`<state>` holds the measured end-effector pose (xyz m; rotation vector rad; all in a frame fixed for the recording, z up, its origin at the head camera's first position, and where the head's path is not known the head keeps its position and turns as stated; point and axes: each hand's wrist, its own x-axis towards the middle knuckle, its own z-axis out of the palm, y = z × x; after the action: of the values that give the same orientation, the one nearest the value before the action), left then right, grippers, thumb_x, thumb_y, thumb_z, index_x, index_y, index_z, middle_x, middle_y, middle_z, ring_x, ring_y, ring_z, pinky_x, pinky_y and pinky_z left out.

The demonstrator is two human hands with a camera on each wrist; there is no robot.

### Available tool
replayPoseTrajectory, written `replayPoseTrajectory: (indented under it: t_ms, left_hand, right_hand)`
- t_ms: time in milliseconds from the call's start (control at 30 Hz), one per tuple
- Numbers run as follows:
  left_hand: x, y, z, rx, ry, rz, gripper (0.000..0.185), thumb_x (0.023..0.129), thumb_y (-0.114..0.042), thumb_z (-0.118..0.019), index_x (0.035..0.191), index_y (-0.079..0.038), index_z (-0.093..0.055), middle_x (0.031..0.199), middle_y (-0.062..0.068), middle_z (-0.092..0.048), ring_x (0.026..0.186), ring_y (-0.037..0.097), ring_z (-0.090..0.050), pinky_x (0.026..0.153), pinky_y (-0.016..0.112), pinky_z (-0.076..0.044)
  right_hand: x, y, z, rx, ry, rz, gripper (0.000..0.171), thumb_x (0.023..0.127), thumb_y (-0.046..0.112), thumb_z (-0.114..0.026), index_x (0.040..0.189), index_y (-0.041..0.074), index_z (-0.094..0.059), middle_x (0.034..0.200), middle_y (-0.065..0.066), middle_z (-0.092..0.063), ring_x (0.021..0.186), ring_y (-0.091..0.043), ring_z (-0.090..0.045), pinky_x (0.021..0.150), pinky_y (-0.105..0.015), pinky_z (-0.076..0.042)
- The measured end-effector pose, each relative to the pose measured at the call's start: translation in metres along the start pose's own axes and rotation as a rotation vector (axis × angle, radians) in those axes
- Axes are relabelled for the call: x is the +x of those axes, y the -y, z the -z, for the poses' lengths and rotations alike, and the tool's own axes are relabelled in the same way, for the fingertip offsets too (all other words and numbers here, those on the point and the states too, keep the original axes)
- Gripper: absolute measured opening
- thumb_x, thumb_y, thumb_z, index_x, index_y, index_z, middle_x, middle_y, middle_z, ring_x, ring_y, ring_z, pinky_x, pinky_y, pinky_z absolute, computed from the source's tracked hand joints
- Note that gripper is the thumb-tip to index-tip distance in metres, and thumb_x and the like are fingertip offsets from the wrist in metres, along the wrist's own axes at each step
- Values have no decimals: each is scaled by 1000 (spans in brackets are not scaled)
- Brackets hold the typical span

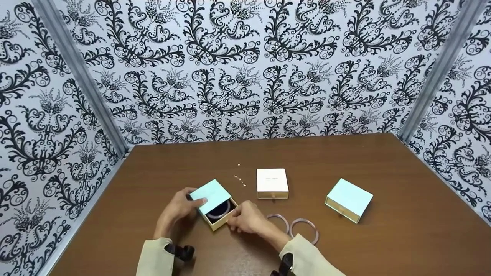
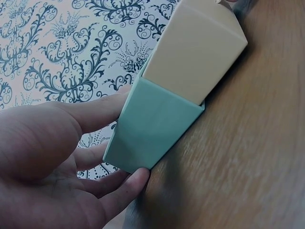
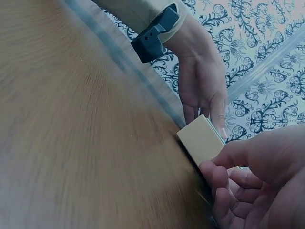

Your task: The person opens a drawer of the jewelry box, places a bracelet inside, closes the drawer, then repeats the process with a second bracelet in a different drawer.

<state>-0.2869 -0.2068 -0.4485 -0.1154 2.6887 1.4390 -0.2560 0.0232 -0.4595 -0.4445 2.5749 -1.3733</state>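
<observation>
My left hand (image 1: 180, 209) grips the mint sleeve (image 1: 210, 196); my right hand (image 1: 245, 221) pinches the cream drawer (image 1: 219, 223), half out at 5 o'clock on the counter (image 1: 383, 161). One bangle (image 1: 218, 212) inside is partly hidden. Two bangles (image 1: 303, 230) lie at 3 o'clock, my wrist covering the nearer one's edge. Farther: one white box (image 1: 272, 183), one mint box (image 1: 348, 199). Three boxes, three bangles.
</observation>
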Motion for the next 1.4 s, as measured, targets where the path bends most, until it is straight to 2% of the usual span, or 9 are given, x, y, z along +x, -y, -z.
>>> replayPoseTrajectory:
  t_ms: [267, 600, 833, 1000, 1167, 1400]
  left_hand:
    - [0, 0, 0, 11, -2, 14, 59, 90, -29, -75, 136, 3, -54, 131, 23, -60, 114, 31, -55, 106, 53, -41]
    - [1, -1, 0, 17, 0, 24, 59, 90, -28, -76, 136, 1, -54, 131, 21, -61, 115, 30, -55, 107, 50, -41]
    - [0, 0, -1, 20, -5, -18, 55, 92, -23, -74, 135, 4, -55, 126, 21, -63, 107, 26, -58, 100, 45, -45]
    - [0, 2, -1, 23, -6, -13, 55, 92, -25, -73, 135, 4, -55, 129, 22, -62, 111, 28, -56, 103, 47, -44]
    - [0, 1, -1, 23, -3, -12, 58, 92, -28, -74, 136, 4, -54, 131, 23, -61, 114, 29, -56, 104, 50, -44]
    - [-1, 0, 0, 33, 2, 26, 60, 92, -32, -73, 138, 1, -53, 136, 22, -58, 118, 32, -54, 107, 53, -41]
  right_hand:
    - [1, 1, 0, 0, 8, 5, 21, 88, 6, -69, 68, 4, -75, 54, 4, -64, 44, -4, -51, 44, -17, -39]
    - [3, 3, 1, -23, 7, -15, 23, 88, 8, -70, 66, 7, -76, 53, 6, -63, 43, -4, -51, 44, -18, -39]
    - [3, 2, 1, -43, 4, 21, 23, 86, 4, -67, 65, 6, -75, 55, 4, -65, 43, -3, -52, 45, -17, -39]
    - [5, 2, 0, -50, -1, 33, 23, 86, 5, -67, 64, 7, -76, 55, 2, -67, 42, -3, -51, 45, -17, -39]
    - [6, 2, 0, -60, -3, 19, 24, 87, 6, -68, 65, 8, -76, 54, 5, -66, 42, -2, -52, 44, -17, -40]
    - [7, 2, 0, -76, -8, 2, 23, 87, 8, -67, 66, 11, -77, 55, 7, -65, 44, -3, -53, 45, -18, -40]
